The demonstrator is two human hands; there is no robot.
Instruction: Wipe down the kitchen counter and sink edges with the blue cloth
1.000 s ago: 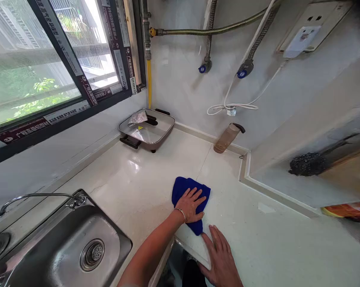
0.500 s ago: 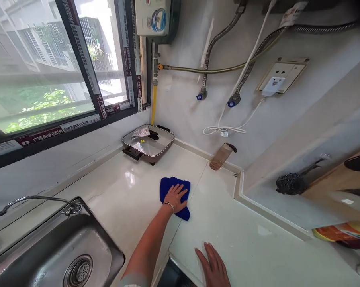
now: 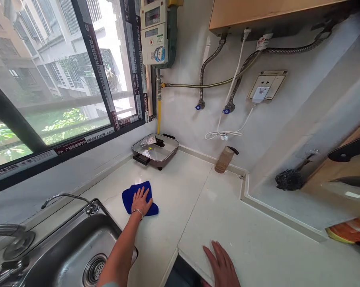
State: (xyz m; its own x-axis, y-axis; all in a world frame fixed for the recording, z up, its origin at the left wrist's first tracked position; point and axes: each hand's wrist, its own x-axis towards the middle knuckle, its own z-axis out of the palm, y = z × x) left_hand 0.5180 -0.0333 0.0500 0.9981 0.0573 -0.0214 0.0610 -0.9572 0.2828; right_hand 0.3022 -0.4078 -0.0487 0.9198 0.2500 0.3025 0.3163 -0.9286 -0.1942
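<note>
A dark blue cloth (image 3: 128,200) lies spread on the white countertop (image 3: 165,191), between the sink and the electric pan. My left hand (image 3: 141,201), with a bracelet at the wrist, presses flat on it with the fingers spread. Lower right, my right hand (image 3: 222,265) rests palm down on the counter near the edge of a dark opening, its fingers apart and nothing in them.
The steel sink (image 3: 63,243) and its faucets are at the lower left. A lidded electric pan (image 3: 159,153) stands in the far corner. A brownish pitcher (image 3: 224,160) is by the back wall. Hoses, a plugged-in cable and a black scrubber (image 3: 288,180) are farther right.
My left hand and the blue cloth have moved left across the counter, toward the sink. My right hand stays at the counter's front. The view has tilted up and turned left.
</note>
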